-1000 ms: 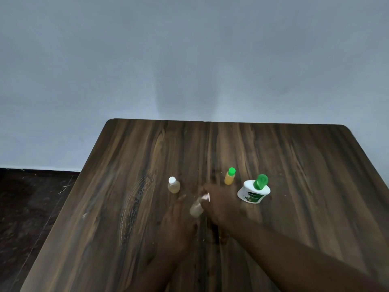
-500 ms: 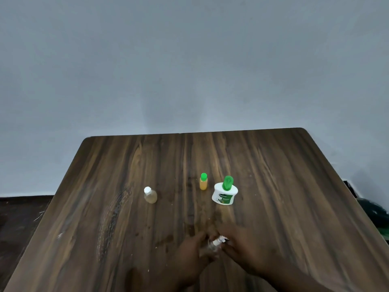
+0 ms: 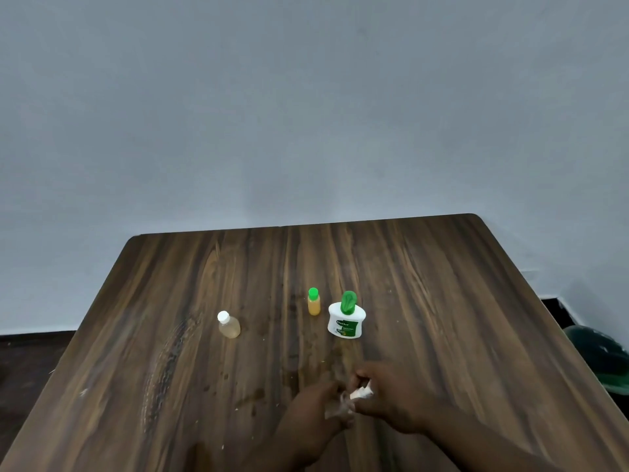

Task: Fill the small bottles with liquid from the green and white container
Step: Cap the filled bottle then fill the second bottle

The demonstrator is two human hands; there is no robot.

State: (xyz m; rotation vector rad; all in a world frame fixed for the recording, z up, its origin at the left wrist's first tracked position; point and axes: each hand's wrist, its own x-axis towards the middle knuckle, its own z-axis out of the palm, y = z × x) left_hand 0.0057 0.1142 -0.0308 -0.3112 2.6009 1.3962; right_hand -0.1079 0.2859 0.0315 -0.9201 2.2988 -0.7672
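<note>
The green and white container (image 3: 346, 317) stands upright in the middle of the wooden table (image 3: 442, 301), its green cap on. Just left of it stands a small orange bottle with a green cap (image 3: 313, 301). Further left is a small clear bottle with a white cap (image 3: 228, 324). Near the table's front, my left hand (image 3: 315, 413) grips the body of a third small clear bottle (image 3: 337, 406), tilted sideways. My right hand (image 3: 391, 396) pinches its white cap (image 3: 362, 392). The bottle is mostly hidden by my fingers.
Small wet spots and crumbs (image 3: 252, 400) mark the wood left of my hands. A dark green object (image 3: 602, 356) sits on the floor past the table's right edge. A plain grey wall stands behind the table.
My hands have brought the small clear bottle from beside the other bottles toward the table's front. The camera view has swung, so the standing bottles appear further away.
</note>
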